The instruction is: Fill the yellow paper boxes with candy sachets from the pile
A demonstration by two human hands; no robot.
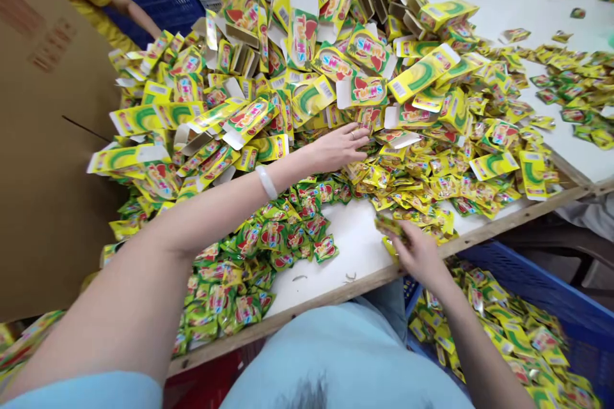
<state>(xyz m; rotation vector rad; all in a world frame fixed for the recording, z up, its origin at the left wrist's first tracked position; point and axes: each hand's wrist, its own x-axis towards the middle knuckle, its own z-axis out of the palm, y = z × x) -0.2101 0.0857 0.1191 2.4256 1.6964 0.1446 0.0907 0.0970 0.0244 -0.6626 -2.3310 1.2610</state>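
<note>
Below the right fingers point(411, 236), seemingly filled boxes point(520, 337) are gathered in a blue crate point(551, 287). By these fingers, a small packet point(387, 225) is held. Farther, the left fingers point(354, 137) are stretched to a carton point(371, 116); whether it is gripped cannot be told. Beyond them, open cartons point(302, 32) are heaped on the counter point(355, 236), apparently unfilled, so much seems left.

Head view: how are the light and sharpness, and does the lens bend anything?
Head view: bright, fairly even light, soft shadows; white tabletop pale at upper right. Print on the upper cartons reads clearly; the right hand and its packets look slightly soft. Wide-angle stretch seems to enlarge the left arm at lower left.
</note>
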